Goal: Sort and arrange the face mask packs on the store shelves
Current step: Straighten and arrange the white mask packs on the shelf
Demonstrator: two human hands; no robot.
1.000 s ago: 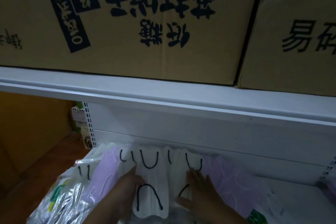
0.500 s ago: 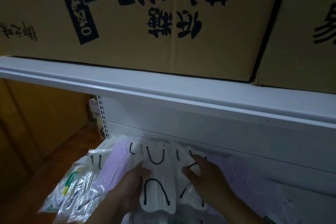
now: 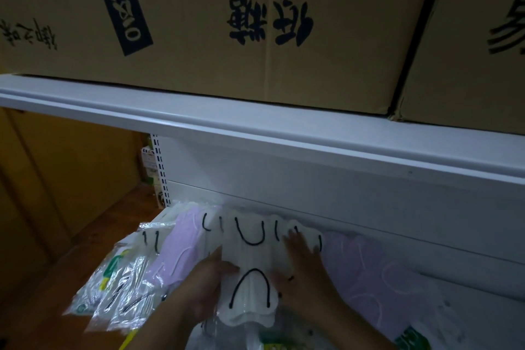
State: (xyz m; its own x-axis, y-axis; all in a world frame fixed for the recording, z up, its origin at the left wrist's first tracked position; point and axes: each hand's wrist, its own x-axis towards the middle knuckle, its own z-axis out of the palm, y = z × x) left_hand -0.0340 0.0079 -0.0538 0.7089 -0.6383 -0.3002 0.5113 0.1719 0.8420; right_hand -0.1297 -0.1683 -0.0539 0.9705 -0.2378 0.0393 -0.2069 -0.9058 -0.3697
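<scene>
Head view: your left hand (image 3: pixel 203 283) pinches the left edge of the white mask pack (image 3: pixel 251 287) with black ear loops, thumb on top. Your right hand (image 3: pixel 304 267), which half a second ago was curled at the pack's upper right corner, now lies spread flat, pressing that side down. The pack sits between your palms on the lower shelf (image 3: pixel 468 307), lilac packs (image 3: pixel 366 278) just beside each hand. Judging from this, you're settling it into the row, not lifting it.
</scene>
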